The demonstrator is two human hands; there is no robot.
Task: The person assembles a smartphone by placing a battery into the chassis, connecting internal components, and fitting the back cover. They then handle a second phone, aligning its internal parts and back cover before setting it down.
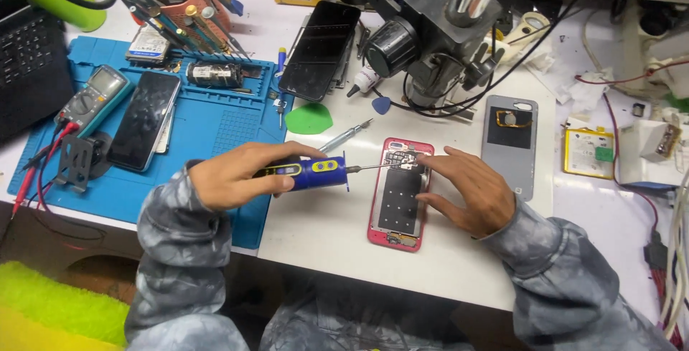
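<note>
My left hand (pixel 240 175) grips a blue and yellow electric screwdriver (pixel 316 171) held level, its thin bit reaching right to the upper end of an opened red phone (pixel 399 194) that lies back-up on the white table. My right hand (pixel 470 187) rests on the phone's right edge, fingers spread and pressing it down. Inside the phone a black panel and small parts near the top are exposed.
A blue work mat (pixel 208 125) on the left holds a dark phone (pixel 143 120), a multimeter (pixel 93 98) and a tool rack. A microscope (pixel 430 35), another dark phone (pixel 319 49), a grey back cover (pixel 509 143), a battery (pixel 588 153) and a green pick (pixel 308 119) lie around.
</note>
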